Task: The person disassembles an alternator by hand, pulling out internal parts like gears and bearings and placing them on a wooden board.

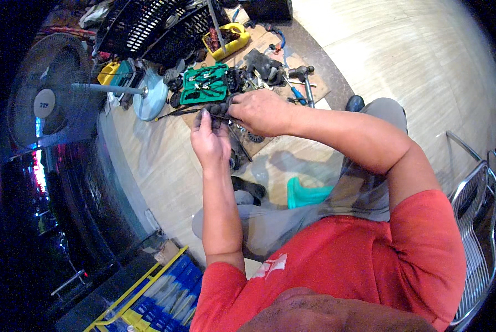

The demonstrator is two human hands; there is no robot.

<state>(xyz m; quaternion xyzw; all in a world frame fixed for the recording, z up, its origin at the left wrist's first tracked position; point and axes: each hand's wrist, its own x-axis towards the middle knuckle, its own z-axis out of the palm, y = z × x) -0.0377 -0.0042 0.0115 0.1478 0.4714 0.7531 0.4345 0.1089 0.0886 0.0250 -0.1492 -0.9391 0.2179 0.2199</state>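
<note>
Both hands meet over the near left part of a work mat. My left hand (213,145) has its thumb raised and its fingers around a dark, lumpy machine part (219,109). From the right, my right hand (260,112) curls its fingers against the same part; what its fingertips pinch is hidden. A thin dark rod (176,112) sticks out to the left of the hands. Just beyond them lies an open green tool case (219,67) with several pliers-like tools inside. Close to my right wrist is a small dark toothed ring (254,137).
A hammer (310,95) and a blue-handled screwdriver (299,96) lie right of the hands. Farther off stand a cut yellow container (239,40) and a black crate (143,39). A standing fan (44,103) is left, a green stool (309,196) near my legs, a metal chair (477,216) right.
</note>
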